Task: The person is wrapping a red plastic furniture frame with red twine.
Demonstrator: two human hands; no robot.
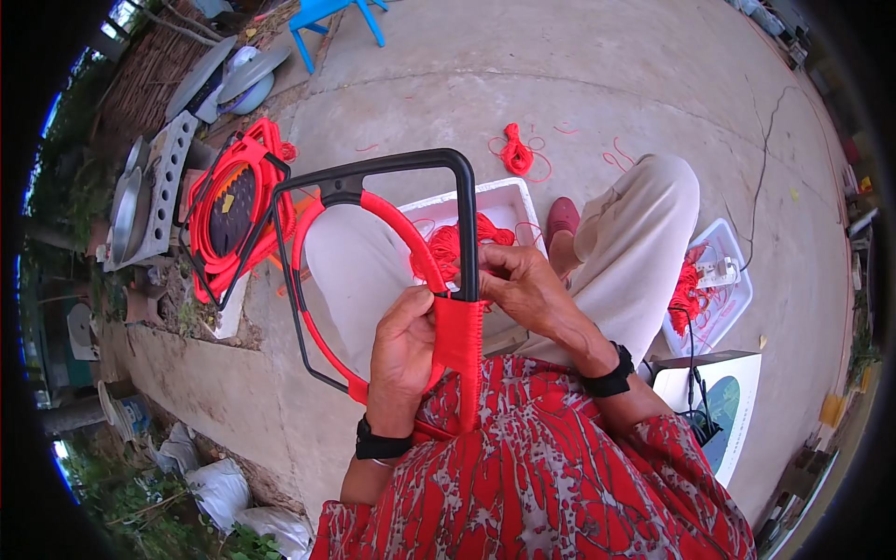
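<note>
A black rectangular frame with a round ring inside it stands tilted over my lap. Red cord is wound around the ring, and tight red wrapping covers the frame's near right corner. My left hand grips this wrapped part, thumb on top. At the upper end of the wrapping, my right hand is closed in a pinch beside the black side bar. What its fingertips hold is hidden. Just beyond lies a tangle of loose red cord in a white foam box.
Similar red-wrapped frames are stacked at the left. A red cord bundle and scraps lie on the concrete. At the right are a white basket with red cord and a power strip, and a carton. A blue chair stands far off.
</note>
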